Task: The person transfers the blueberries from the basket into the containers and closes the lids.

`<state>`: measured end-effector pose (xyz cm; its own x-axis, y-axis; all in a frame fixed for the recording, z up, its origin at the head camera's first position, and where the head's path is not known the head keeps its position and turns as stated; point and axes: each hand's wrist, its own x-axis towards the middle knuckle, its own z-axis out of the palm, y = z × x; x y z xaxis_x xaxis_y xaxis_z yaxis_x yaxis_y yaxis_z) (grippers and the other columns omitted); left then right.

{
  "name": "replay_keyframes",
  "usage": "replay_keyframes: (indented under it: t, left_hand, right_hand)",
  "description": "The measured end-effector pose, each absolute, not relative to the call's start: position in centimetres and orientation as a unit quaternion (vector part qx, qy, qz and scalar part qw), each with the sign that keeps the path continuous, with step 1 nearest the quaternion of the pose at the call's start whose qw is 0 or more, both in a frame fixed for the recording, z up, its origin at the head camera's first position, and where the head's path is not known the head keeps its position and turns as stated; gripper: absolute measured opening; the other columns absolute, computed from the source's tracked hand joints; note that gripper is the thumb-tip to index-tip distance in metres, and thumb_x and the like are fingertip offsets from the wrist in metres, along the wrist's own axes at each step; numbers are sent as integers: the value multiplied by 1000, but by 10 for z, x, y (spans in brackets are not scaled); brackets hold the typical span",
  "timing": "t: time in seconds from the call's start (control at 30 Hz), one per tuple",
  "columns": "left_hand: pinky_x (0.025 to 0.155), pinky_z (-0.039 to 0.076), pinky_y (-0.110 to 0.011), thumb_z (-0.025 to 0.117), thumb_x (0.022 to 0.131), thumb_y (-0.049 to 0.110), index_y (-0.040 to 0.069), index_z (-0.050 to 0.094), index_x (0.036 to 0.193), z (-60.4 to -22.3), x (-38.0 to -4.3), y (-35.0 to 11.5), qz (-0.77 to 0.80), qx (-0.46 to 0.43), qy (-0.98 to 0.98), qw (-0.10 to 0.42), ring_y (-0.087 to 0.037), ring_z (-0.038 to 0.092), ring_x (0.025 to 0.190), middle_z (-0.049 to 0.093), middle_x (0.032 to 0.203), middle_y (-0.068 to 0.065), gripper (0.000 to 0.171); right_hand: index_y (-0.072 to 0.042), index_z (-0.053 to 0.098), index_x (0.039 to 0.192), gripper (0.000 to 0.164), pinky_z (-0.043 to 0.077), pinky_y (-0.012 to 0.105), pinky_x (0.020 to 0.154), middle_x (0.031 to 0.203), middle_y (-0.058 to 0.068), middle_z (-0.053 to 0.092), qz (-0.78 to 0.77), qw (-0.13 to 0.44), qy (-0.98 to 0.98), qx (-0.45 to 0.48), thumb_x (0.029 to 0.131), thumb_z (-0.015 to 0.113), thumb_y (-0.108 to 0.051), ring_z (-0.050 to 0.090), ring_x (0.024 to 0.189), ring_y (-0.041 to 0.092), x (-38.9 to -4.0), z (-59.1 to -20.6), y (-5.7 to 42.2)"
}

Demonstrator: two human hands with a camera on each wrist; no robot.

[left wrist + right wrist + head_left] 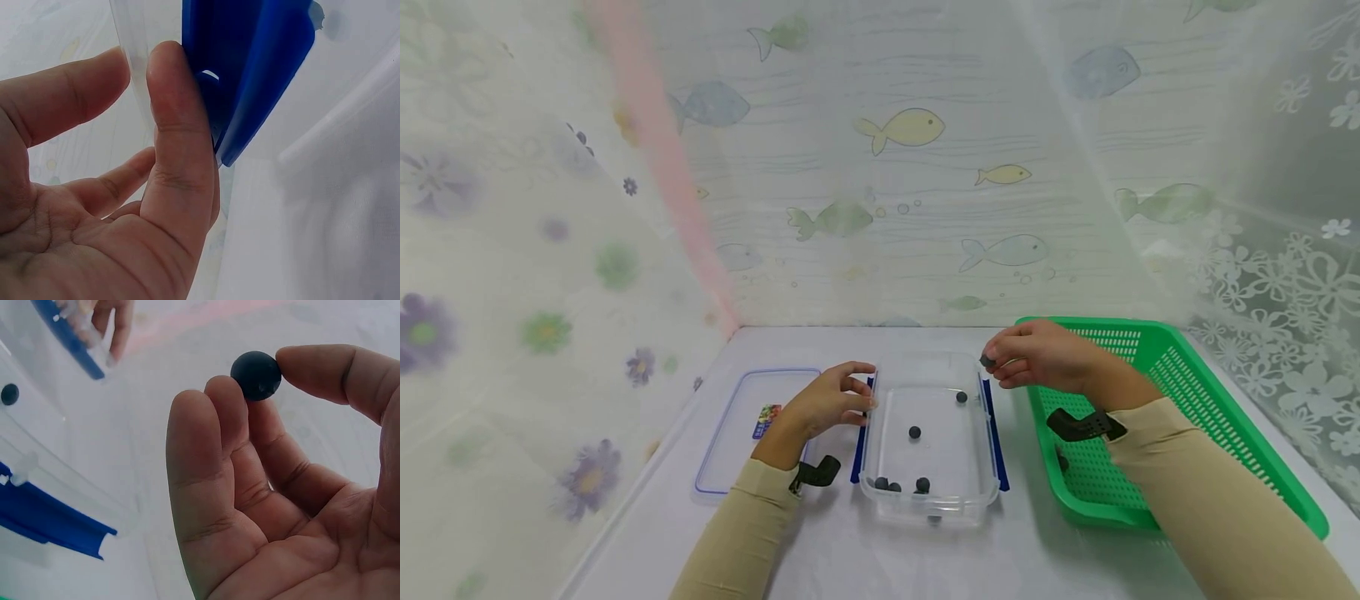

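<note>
Between thumb and fingertips, my right hand (1048, 357) pinches a small dark ball (256, 375), held up beside the far right corner of a clear plastic box (951, 442). The box stands uncovered, with blue side latches (994, 433) folded down. Inside it lie several similar balls, one in the middle (914, 432), one near the far right (962, 397) and others along the near end (922, 484). At the box's left wall, my left hand (831, 400) grips the edge, its fingers (178, 125) against the left blue latch (250, 69).
A green plastic basket (1105, 512) stands at the right, under the right forearm; a dark ball (1062, 458) shows inside it. Left of the box lies a clear lid (737, 442) with a blue rim and a fruit label. Patterned curtains (850, 275) hang behind and on both sides.
</note>
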<state>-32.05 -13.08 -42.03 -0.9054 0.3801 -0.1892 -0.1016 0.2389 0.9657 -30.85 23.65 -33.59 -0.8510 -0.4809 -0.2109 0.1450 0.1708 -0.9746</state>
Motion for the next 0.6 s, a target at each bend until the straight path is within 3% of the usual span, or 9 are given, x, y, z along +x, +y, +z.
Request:
replay_keyframes:
  t: [0.2, 0.6]
  left_hand:
    - [83, 65, -38, 74, 93, 3, 8, 42, 156, -420, -321, -130, 607, 93, 765, 197, -29, 67, 101, 59, 112, -14, 71]
    - [83, 65, -38, 73, 94, 2, 9, 42, 155, -422, -323, -130, 608, 88, 765, 196, -27, 67, 100, 59, 111, -14, 69]
  right_hand:
    - [4, 65, 114, 25, 64, 35, 84, 100, 10, 70, -619, 255, 733, -116, 99, 68, -15, 70, 90, 26, -307, -337, 225]
    - [2, 70, 111, 24, 64, 38, 86, 102, 12, 72, -600, 260, 746, -122, 95, 74, -16, 71, 87, 26, -305, -342, 215]
